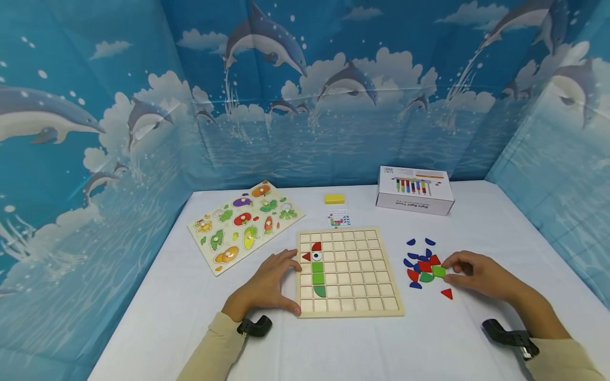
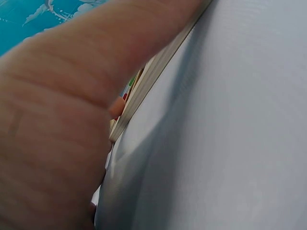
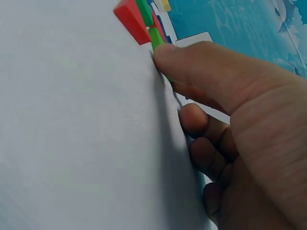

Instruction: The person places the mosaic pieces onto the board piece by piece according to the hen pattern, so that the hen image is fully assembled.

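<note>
A wooden grid board [image 1: 352, 316] lies flat on the table. Its second column holds a red quarter-round [image 1: 316, 246], a round eye piece [image 1: 316, 256], two green squares [image 1: 317, 279] and a green quarter-round [image 1: 320, 291]; a red triangle [image 1: 306, 256] sits left of the eye. My left hand [image 1: 264, 283] touches the board's left edge, thumb at the near corner and fingers farther up. To the right, my right hand [image 1: 486, 275] pinches a green square [image 1: 439, 271] between thumb and index finger, beside loose red [image 1: 424, 266], blue [image 1: 415, 285] and green pieces [image 1: 427, 277].
Behind the board are a pattern card [image 1: 338, 218] and a yellow block [image 1: 334, 199]. A vegetable puzzle board [image 1: 238, 236] lies at the back left, and a white box [image 1: 414, 198] stands at the back right. Dolphin-print cloth [image 1: 295, 148] encloses the table.
</note>
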`<state>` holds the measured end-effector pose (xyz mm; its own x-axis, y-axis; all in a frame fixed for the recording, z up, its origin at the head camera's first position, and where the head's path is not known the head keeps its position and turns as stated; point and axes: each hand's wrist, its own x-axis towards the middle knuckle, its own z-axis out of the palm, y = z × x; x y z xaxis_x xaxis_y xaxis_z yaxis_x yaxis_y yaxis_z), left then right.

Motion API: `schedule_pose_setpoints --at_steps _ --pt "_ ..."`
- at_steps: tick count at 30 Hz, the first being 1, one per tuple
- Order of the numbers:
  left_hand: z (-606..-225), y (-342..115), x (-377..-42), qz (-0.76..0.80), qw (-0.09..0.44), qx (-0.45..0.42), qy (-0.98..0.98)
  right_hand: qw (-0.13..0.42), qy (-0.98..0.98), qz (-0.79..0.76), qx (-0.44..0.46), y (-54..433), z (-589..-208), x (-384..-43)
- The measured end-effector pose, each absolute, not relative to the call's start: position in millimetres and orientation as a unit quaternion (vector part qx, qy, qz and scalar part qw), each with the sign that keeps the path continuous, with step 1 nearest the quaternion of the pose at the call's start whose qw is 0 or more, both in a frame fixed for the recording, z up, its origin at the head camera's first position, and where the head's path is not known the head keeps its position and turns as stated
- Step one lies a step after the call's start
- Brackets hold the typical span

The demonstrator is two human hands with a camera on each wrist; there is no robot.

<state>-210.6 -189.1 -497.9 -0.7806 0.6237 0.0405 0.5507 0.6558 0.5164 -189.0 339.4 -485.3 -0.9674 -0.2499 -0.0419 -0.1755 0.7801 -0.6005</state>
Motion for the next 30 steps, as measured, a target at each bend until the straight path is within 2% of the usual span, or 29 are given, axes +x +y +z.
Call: schedule_pose_setpoints --at_steps 30 --pt "-498.1 -189.1 -209.6 0.260 0.069 0.321 0.908 0.027 0.949 -0.288 -0.125 338.5 -482.3 -187.4"
